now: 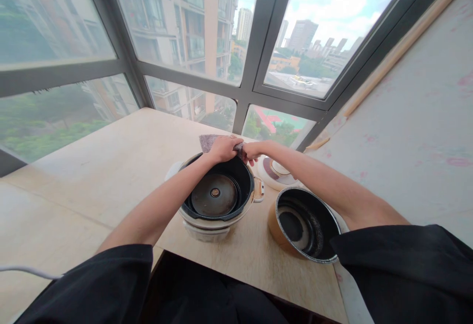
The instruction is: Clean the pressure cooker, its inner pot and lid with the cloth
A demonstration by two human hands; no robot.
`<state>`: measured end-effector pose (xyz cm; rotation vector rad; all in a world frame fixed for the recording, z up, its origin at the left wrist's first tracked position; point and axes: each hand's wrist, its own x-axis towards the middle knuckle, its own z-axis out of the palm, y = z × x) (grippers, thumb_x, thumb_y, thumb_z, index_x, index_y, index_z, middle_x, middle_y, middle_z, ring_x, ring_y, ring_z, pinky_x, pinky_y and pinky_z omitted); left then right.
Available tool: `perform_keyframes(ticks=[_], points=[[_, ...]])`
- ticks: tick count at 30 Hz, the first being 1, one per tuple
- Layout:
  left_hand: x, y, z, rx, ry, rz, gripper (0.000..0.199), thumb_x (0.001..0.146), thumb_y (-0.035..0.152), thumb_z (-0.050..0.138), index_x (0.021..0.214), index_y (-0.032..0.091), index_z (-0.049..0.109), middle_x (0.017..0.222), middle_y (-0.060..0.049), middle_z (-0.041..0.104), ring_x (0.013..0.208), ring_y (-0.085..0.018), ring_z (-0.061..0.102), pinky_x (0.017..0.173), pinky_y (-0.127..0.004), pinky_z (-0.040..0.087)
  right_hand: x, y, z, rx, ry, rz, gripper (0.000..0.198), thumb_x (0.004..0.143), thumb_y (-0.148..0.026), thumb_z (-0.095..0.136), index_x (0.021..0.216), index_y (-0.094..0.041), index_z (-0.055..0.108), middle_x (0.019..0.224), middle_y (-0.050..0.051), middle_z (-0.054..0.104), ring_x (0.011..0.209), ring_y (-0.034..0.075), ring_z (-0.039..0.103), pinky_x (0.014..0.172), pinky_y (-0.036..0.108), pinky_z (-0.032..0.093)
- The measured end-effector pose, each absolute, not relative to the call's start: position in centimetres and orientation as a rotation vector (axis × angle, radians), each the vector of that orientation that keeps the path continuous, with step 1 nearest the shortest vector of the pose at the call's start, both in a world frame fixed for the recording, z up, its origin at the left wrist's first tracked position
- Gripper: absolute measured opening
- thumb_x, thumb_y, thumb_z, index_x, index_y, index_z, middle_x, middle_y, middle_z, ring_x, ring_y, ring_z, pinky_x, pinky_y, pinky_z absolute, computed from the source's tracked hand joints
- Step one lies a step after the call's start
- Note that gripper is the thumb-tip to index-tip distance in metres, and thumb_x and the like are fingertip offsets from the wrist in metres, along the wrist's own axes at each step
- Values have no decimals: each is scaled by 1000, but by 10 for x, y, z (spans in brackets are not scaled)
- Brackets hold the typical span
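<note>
Spreading under everything, your tabletop [111, 166] carries the open rice cooker [218, 198] (inner pot [305, 225] just right). At its far rim, your left hand [221, 149] and right hand [252, 151] each clutch the grey cloth [207, 142].

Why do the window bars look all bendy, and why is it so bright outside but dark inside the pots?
In the head view, the wide lens bends the window frame and stretches the edges; daylight washes the sky almost white, so the rice cooker and the inner pot look dark inside; the left hand and right hand, both gripping a grey cloth, stay fairly sharp.
</note>
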<state>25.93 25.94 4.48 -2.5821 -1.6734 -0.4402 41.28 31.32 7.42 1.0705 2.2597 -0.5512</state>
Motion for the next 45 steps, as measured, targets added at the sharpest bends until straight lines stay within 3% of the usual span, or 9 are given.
perform_keyframes(ticks=[8,16,24,30,33,36,40,45], points=[[259,258,44,-2580,-1655,-446,54,84,23,56,138,22,60,131,-7,67,118,-27,63,101,-38,46,413,322,86,1037,2196,-514,22,76,-6,54,89,-12,71,63,3,64,61,18,59,65,31,46],[248,255,48,-2591,-1707,-515,56,86,22,55,142,22,57,135,-9,64,119,-27,63,101,-35,48,438,318,99,966,2404,-702,30,78,0,50,98,-12,69,86,6,71,67,13,63,66,25,48],[202,224,56,-2467,-1762,-651,59,85,17,50,142,25,57,138,-6,61,117,-27,63,102,-38,48,490,284,83,1064,2703,-1177,44,90,-20,59,134,-14,59,101,9,73,79,16,70,72,26,53],[154,182,53,-2100,-1888,-1163,55,83,21,50,136,16,61,132,-10,64,121,-27,60,106,-37,47,519,257,44,1357,2773,-1315,46,83,-36,71,124,-15,64,116,13,71,101,24,68,95,41,52],[138,149,49,-1845,-1900,-1375,53,82,22,51,133,15,63,130,-11,65,121,-26,61,106,-37,47,522,239,25,1566,2657,-1600,49,77,-48,77,115,-19,69,118,11,70,112,29,65,105,48,47],[133,113,37,-1625,-1932,-1491,49,84,23,53,132,17,63,127,-10,67,119,-26,62,106,-38,47,515,215,11,1583,2537,-1877,48,77,-61,74,105,-22,70,114,9,71,118,30,62,109,47,44],[141,77,8,-1421,-2048,-1528,45,87,24,55,130,17,64,124,-12,68,116,-28,64,103,-42,49,500,180,-5,1652,2291,-2313,50,80,-69,68,94,-21,65,102,6,72,103,26,67,94,39,54],[169,53,-18,-1403,-2039,-1525,41,89,22,55,129,18,64,122,-14,66,117,-28,62,103,-42,49,484,159,-19,1869,1968,-2728,48,75,-62,77,96,-23,58,101,4,72,93,23,69,78,33,57]])
